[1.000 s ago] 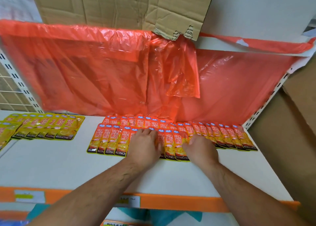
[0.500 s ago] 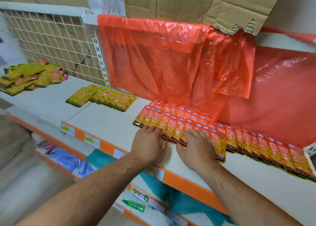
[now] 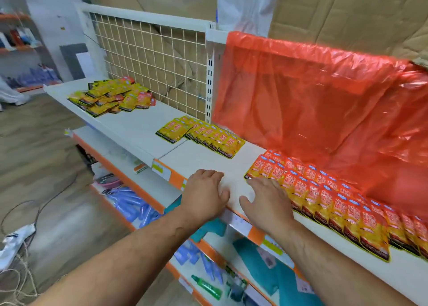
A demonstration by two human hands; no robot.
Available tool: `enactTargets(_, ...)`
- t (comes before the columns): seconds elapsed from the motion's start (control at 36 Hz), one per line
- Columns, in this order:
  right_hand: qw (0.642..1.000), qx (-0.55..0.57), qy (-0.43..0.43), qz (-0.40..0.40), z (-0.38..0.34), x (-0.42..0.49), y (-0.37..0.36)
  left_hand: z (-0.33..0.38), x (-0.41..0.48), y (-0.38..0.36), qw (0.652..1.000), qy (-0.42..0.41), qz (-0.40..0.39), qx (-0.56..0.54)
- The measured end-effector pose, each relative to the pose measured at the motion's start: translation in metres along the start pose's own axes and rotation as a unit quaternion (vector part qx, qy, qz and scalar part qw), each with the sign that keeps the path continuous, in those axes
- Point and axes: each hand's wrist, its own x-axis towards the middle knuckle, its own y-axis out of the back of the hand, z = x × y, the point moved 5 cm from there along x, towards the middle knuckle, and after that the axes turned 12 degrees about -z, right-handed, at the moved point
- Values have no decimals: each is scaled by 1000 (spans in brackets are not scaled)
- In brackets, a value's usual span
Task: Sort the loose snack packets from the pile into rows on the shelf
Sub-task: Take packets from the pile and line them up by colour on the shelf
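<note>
shelf | loose pile far left | packet rows at right

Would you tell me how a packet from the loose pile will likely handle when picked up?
Probably light and floppy: the pile is made of thin, flat pouches. Likely slippery too, since their film looks glossy and they overlap loosely, so lifting one may drag its neighbours.
</note>
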Motion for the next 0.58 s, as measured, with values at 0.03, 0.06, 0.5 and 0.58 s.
enactTargets(0.03,1000,-1,1,-3,-13,6,-3,-14,0,3,1000,7,0,-6)
enactTargets(0.06,1000,-2,4,-5,-27,12,-5,-30,1,6,1000,13,0,-12)
enactTargets(0.5,998,-1,58,-17,-229,120,-33,-245,11,68,997,44,57,-20)
enactTargets(0.58,997,3,70,-15,-250,141,-36,-268,18,72,997,66,30,-30)
